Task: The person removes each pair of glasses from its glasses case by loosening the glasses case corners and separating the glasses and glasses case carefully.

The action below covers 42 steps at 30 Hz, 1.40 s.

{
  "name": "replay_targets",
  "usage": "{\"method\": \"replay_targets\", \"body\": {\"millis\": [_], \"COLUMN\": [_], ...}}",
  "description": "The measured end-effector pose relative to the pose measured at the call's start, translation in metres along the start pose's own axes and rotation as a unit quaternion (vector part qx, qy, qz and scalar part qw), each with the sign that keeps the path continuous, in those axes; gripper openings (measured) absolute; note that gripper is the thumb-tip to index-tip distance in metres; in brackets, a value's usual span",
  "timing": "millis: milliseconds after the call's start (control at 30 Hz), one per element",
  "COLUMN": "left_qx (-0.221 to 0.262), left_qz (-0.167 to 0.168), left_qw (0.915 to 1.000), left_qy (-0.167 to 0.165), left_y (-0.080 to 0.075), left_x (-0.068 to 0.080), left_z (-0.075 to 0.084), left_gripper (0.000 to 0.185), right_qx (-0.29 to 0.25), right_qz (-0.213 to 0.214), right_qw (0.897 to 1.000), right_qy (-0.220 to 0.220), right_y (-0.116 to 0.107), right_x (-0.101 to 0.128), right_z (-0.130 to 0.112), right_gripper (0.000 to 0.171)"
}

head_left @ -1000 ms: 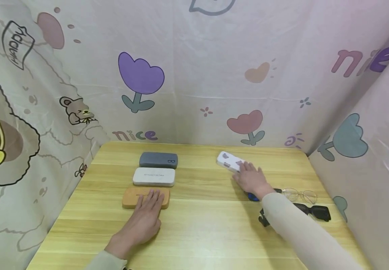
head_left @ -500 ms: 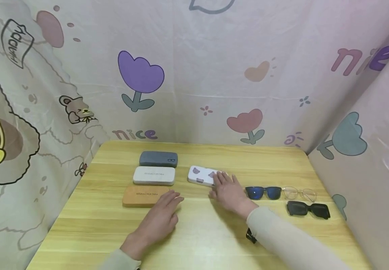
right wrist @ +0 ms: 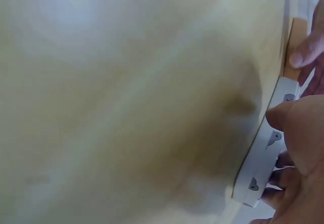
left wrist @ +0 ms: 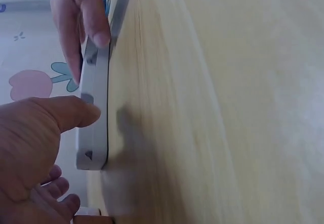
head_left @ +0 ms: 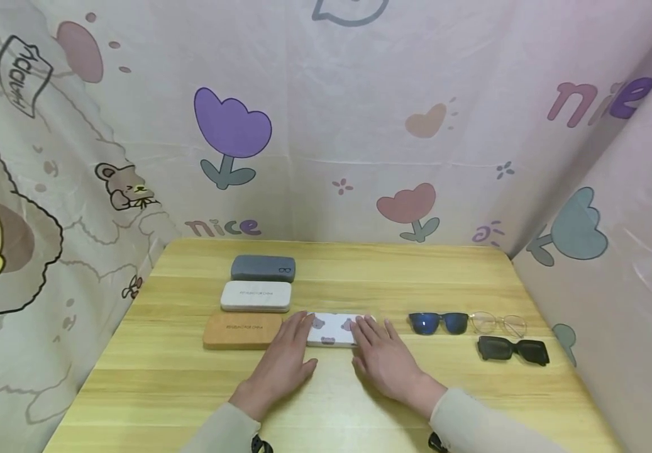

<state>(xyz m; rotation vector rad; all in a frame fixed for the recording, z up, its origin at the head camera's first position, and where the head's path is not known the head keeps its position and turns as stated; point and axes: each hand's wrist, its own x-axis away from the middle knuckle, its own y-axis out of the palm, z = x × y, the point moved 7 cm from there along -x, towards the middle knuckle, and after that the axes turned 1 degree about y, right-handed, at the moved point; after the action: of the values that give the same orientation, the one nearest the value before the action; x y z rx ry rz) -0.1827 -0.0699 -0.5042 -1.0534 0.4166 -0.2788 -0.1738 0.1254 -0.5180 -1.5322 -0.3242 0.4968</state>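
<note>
A white glasses case with bear prints (head_left: 332,331) lies flat on the table between my hands. My left hand (head_left: 279,363) has its fingers extended over the case's left end, where it adjoins the orange glasses case (head_left: 237,333). The fingers of my right hand (head_left: 389,363) rest on the case's right end. In the left wrist view, the left thumb (left wrist: 76,113) is beside the patterned case's near side. Behind the orange case lie a white glasses case (head_left: 256,296) and a grey-blue one (head_left: 260,268), roughly in a column.
On the right of the wooden table (head_left: 416,283) lie blue-lensed sunglasses (head_left: 439,323), thin-framed eyeglasses (head_left: 498,324) and black sunglasses (head_left: 512,350). A printed curtain (head_left: 326,126) stands behind the table and along both sides.
My right hand has slid the bear-print case leftward and nearer, from the back right to beside the orange case. My left hand has moved right, off the orange case's top to the join.
</note>
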Motion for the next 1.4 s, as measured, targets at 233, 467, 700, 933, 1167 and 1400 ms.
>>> {"method": "replay_targets", "body": {"millis": [233,467,700,933,1167,1400], "left_qx": [0.024,0.026,0.036,0.048,-0.006,-0.04], "left_qz": [-0.034,-0.045,-0.061,-0.069,-0.059,-0.064], "left_qw": [0.9991,0.9981,0.9967,0.9963,0.9972,0.9958], "left_qy": [-0.005,0.034,0.038,0.022,0.045,0.051], "left_y": [0.011,0.016,0.019,0.022,0.021,0.026], "left_x": [-0.003,-0.001,0.005,0.008,0.005,-0.007], "left_z": [-0.001,0.004,0.007,0.003,0.004,0.005], "left_gripper": [0.082,0.075,0.072,0.076,0.07,0.067], "right_qx": [0.013,0.025,-0.016,-0.018,-0.033,-0.048], "right_qz": [0.049,0.088,0.129,0.137,0.127,0.114], "right_qw": [0.998,0.995,0.991,0.99,0.991,0.992], "right_qy": [-0.035,-0.049,-0.03,-0.032,-0.024,-0.001], "right_y": [-0.003,-0.005,-0.005,-0.004,-0.003,-0.005], "right_x": [0.026,0.041,0.041,0.038,0.039,0.037], "right_z": [-0.011,-0.013,0.001,0.009,0.015,0.026], "right_gripper": [0.069,0.068,0.07,0.07,0.068,0.069]}}
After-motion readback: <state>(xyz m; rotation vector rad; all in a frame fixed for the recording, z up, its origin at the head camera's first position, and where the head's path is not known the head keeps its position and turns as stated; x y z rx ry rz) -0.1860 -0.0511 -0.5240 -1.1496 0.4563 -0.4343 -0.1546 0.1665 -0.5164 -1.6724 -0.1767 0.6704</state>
